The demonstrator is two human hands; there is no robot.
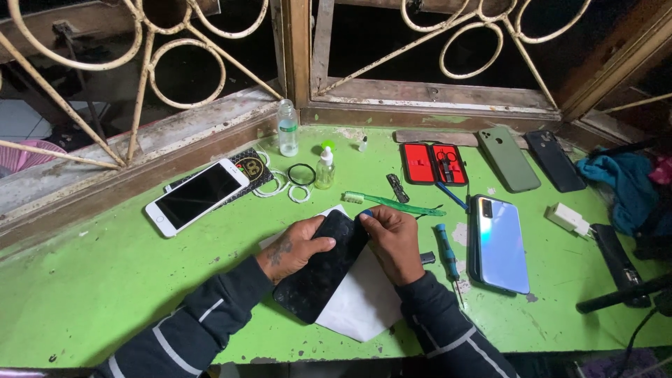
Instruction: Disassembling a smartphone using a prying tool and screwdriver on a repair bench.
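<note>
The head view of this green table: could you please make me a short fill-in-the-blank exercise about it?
1. Both hands, left hand and right hand, hold a ____ phone over a white sheet.
2. The tool case lying open near the window has a ____ lining.
3. The white phone lies on the table to the ____ of the hands.
4. The toothbrush above the hands is ____.

Missing words: black; red; left; green

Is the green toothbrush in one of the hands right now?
No, the green toothbrush lies on the green table beyond both hands, which hold the black phone.
</note>
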